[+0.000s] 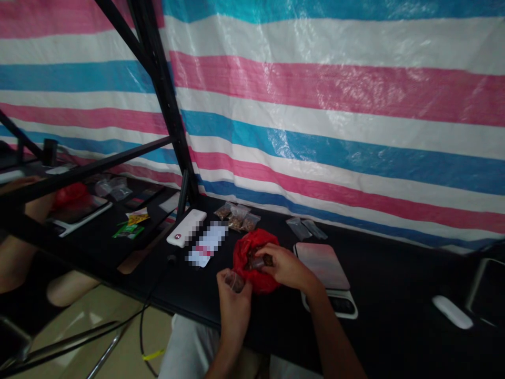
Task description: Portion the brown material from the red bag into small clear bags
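My left hand (234, 305) is raised near the table's front edge, shut on a small clear plastic packet (235, 282). My right hand (286, 267) rests at the mouth of a red plastic bag (254, 275). Its fingers pinch a small clear tube (256, 263) that lies against brown pieces (267, 259) in the bag's opening. The bag stands between my hands and touches my right hand. Its lower contents are hidden by the red plastic.
A digital kitchen scale (325, 279) is right of my right hand on the black table (394, 337). Behind stand small bags of brown pieces (236, 218), flat clear bags (305, 228), a white power bank (186, 227) and a blurred paper (208, 243). At left, behind a black metal frame (165, 89), sits another person's arm (39, 205).
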`<act>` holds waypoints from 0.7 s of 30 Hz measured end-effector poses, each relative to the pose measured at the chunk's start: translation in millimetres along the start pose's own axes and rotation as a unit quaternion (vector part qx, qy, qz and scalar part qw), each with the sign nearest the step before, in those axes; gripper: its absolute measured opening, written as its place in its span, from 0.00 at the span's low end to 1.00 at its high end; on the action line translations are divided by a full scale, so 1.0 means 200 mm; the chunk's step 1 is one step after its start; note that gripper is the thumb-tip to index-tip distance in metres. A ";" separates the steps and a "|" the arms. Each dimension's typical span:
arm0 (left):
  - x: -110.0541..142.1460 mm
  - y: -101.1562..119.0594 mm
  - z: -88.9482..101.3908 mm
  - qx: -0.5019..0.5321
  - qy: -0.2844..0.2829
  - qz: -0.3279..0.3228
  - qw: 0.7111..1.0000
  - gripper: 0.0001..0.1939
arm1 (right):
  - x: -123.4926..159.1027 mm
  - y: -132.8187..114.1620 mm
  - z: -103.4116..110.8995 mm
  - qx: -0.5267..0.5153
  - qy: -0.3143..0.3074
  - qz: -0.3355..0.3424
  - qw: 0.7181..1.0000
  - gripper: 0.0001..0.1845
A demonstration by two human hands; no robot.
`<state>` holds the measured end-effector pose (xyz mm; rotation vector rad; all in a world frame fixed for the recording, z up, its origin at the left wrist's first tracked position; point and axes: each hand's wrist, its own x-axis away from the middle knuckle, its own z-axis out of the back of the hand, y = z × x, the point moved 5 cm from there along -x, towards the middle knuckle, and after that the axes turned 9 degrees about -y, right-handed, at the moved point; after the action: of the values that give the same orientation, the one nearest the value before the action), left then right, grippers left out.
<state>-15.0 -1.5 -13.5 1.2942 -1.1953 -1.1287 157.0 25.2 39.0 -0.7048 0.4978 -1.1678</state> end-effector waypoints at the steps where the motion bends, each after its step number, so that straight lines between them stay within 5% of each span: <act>1: -0.01 0.00 0.01 0.004 0.002 0.004 1.000 0.17 | 0.00 0.00 0.00 0.005 -0.002 -0.005 1.000 0.20; 16: -0.05 0.04 0.01 0.094 -0.065 0.052 0.992 0.16 | -0.01 -0.06 -0.04 0.029 -0.021 0.008 0.999 0.26; 21: -0.04 0.08 0.02 0.052 -0.094 0.015 0.994 0.13 | -0.02 -0.06 -0.04 0.027 0.001 -0.007 1.000 0.24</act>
<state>-19.7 6.7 3.2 1.2651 -1.4235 -1.1998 140.9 24.9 42.3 -0.6615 0.4621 -1.1904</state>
